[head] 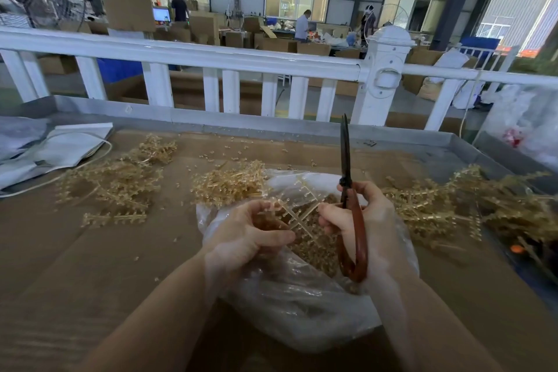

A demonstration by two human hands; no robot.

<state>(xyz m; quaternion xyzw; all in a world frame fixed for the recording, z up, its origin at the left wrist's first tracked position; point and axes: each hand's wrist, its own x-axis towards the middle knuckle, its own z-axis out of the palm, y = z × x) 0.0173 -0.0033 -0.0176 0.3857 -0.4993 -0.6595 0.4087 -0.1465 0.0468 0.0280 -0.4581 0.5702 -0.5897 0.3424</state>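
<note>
My right hand (367,220) grips a pair of scissors (352,220) with red-brown handles, the dark blades closed and pointing up. The fingertips of this hand also pinch one arm of a pale yellow plastic sprue (297,216) with small parts on its branches. My left hand (244,235) holds the other side of that sprue, fingers curled round it. Both hands hover over an open clear plastic bag (290,311) that holds a heap of small yellow plastic pieces (320,248).
Piles of yellow sprues lie on the cardboard-covered table (90,266): left (120,181), middle (232,184) and right (453,205). Grey bags and a white cable (54,148) sit far left. A white fence (211,60) runs behind the table; people work beyond.
</note>
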